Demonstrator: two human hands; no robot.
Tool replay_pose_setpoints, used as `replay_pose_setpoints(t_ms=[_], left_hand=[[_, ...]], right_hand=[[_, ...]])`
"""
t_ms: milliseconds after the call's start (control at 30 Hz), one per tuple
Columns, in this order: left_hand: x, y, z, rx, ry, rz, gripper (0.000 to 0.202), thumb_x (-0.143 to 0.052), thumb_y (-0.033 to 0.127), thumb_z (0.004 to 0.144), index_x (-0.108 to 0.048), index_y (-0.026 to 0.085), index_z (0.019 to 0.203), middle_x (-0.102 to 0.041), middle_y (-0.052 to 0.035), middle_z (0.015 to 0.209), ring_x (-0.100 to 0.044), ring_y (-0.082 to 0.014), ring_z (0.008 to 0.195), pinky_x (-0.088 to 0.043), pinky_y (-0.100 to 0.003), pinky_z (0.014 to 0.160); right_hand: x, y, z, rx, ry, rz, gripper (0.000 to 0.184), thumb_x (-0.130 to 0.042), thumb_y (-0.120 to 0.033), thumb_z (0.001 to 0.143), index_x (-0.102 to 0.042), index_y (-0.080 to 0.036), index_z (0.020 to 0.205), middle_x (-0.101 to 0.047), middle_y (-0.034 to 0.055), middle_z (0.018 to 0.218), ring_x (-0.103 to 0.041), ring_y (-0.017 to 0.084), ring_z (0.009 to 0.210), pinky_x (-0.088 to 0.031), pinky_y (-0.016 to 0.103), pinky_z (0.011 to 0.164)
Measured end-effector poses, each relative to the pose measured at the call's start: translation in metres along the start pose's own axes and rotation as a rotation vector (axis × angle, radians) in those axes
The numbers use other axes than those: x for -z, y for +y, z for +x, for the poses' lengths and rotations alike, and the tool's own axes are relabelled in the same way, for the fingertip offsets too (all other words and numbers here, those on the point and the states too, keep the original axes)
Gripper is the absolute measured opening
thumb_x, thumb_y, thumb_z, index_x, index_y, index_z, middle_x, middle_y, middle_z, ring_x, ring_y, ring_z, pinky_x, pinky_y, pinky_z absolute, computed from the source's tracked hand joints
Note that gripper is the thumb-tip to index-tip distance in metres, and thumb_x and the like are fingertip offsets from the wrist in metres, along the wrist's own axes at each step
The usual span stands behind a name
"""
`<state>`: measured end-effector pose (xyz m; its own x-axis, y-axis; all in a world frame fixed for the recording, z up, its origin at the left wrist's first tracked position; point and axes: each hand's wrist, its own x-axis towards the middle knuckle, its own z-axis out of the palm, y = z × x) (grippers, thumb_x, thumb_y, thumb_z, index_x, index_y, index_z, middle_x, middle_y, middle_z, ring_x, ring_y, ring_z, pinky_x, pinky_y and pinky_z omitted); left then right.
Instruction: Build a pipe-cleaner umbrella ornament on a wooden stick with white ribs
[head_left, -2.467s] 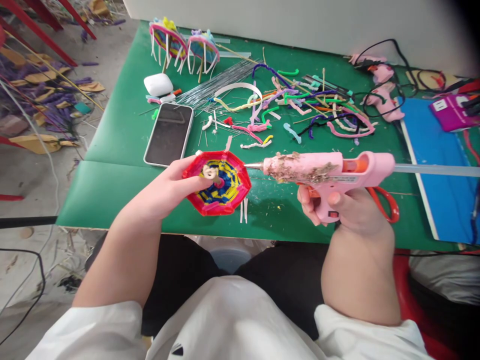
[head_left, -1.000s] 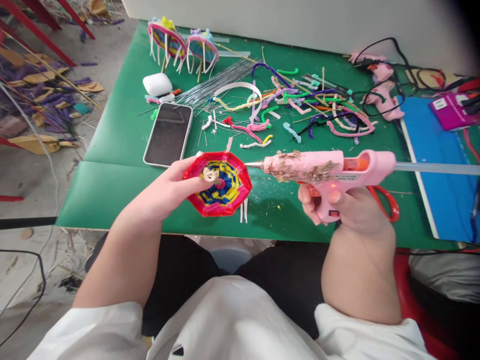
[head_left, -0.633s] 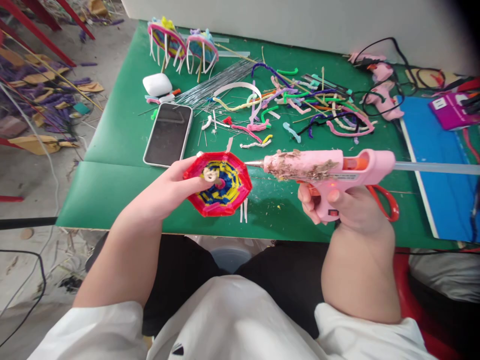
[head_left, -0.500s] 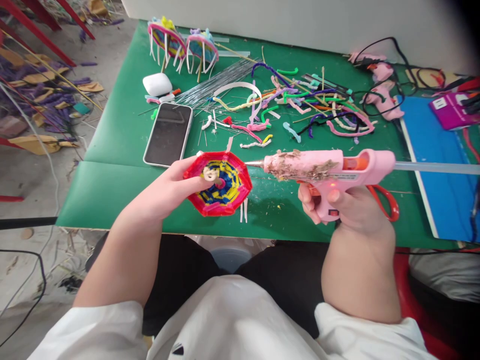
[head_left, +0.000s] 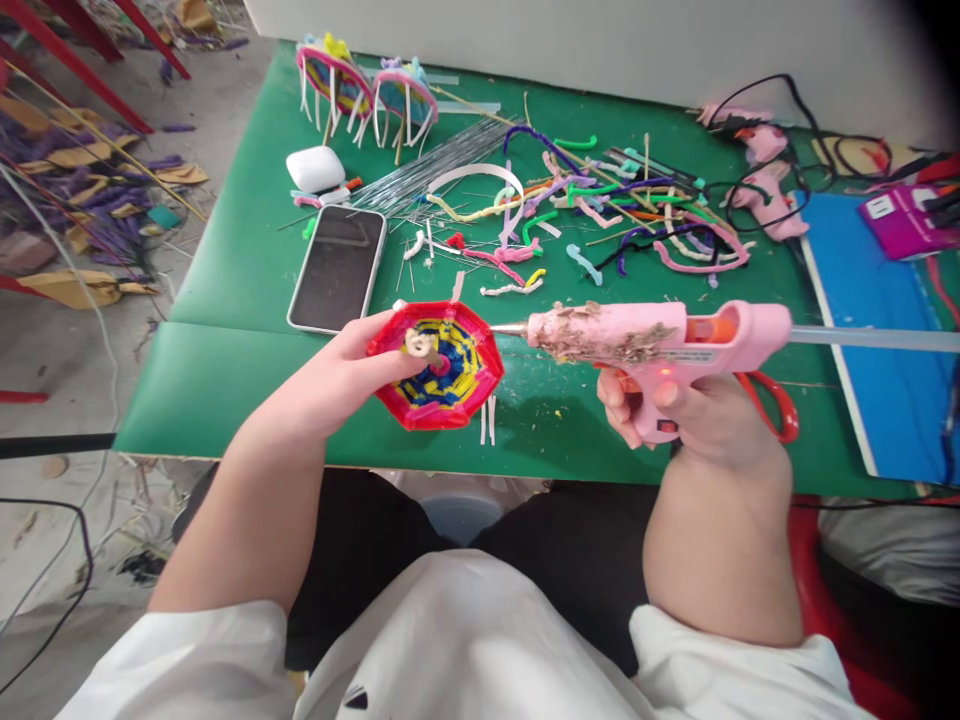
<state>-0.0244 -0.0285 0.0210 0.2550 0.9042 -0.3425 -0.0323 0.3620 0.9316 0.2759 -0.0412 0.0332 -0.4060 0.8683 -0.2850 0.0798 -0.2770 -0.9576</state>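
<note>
My left hand [head_left: 330, 378] is closed on a small woven umbrella top [head_left: 439, 365], red-rimmed with blue and yellow rings and a wooden stick end at its centre. It is held above the near edge of the green table [head_left: 225, 290]. My right hand [head_left: 694, 415] grips a pink hot glue gun [head_left: 660, 340] crusted with dried glue. The gun points left, its metal nozzle right at the umbrella's right rim. A clear glue stick juts from the gun's back.
A phone [head_left: 339, 266] and a white earbud case [head_left: 316, 168] lie at the left. Two finished little umbrellas [head_left: 367, 95] stand at the back. Pipe cleaners [head_left: 600, 205], metal wires, red scissors [head_left: 772, 405], more glue guns [head_left: 761, 185] and a blue mat [head_left: 877, 330] are spread to the right.
Almost nothing has moved. The woven umbrella top has turned very slightly in my left hand; the glue gun stays at its rim.
</note>
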Motion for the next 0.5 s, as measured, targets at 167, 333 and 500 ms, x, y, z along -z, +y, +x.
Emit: replay_pose_setpoints(t_ms=[167,333,500], left_hand=[[0.0,0.001,-0.001,0.028,-0.007,0.007,0.025,-0.079,0.03,0.069,-0.075,0.025,0.092,-0.076,0.0016,0.084,-0.072,-0.0194,0.078,-0.058,-0.018,0.055],[0.002,-0.003,0.002,0.014,-0.01,0.027,0.027,-0.079,0.033,0.068,-0.074,0.023,0.093,-0.075,-0.0016,0.083,-0.072,-0.0238,0.075,-0.06,-0.025,0.054],[0.005,-0.01,0.006,-0.096,-0.016,0.039,0.026,-0.078,0.032,0.069,-0.074,0.022,0.093,-0.075,-0.0042,0.081,-0.072,-0.0271,0.073,-0.061,-0.032,0.054]], right_hand=[[0.0,0.001,0.0,-0.033,0.009,0.021,0.043,-0.075,-0.06,0.068,-0.061,-0.02,0.074,-0.054,-0.0014,0.053,-0.046,0.01,0.037,-0.023,0.024,0.029],[-0.001,-0.001,0.0,-0.014,0.004,0.008,0.042,-0.074,-0.06,0.068,-0.061,-0.021,0.071,-0.053,-0.0016,0.051,-0.045,0.01,0.036,-0.021,0.023,0.028],[0.0,-0.001,-0.001,0.02,-0.033,-0.029,0.041,-0.072,-0.06,0.072,-0.062,-0.02,0.072,-0.05,-0.0018,0.049,-0.047,0.011,0.037,-0.024,0.023,0.029]])
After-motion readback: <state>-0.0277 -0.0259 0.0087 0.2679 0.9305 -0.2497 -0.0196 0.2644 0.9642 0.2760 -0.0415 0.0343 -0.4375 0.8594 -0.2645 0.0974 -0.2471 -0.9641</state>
